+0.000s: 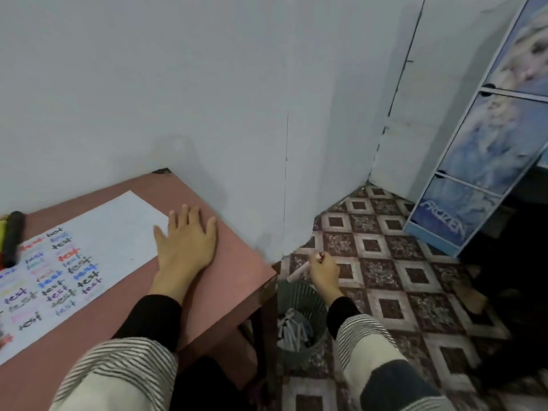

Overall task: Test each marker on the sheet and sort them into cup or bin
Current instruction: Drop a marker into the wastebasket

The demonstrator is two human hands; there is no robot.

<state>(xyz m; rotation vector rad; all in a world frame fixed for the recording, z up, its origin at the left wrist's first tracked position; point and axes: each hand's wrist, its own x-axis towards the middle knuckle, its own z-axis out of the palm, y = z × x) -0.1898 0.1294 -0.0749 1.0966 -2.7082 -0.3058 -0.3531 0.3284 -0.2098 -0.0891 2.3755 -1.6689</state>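
My left hand [185, 241] lies flat with spread fingers on the pink table [231, 277], touching the right edge of the white sheet [103, 232], which is covered with coloured "test" marks. My right hand [323, 272] grips a pale pink marker [298, 274] out past the table's right edge, above the grey-green bin [299, 295] on the floor. The bin holds several whitish markers [293, 330]. A black marker [13, 238] lies at the sheet's far left with others beside it. No cup is in view.
A pale wall runs right behind the table. The floor [415, 292] has brown and white diamond tiles. A blue drawer cabinet [480, 161] with printed pictures stands at the right. Something dark fills the right edge of the view.
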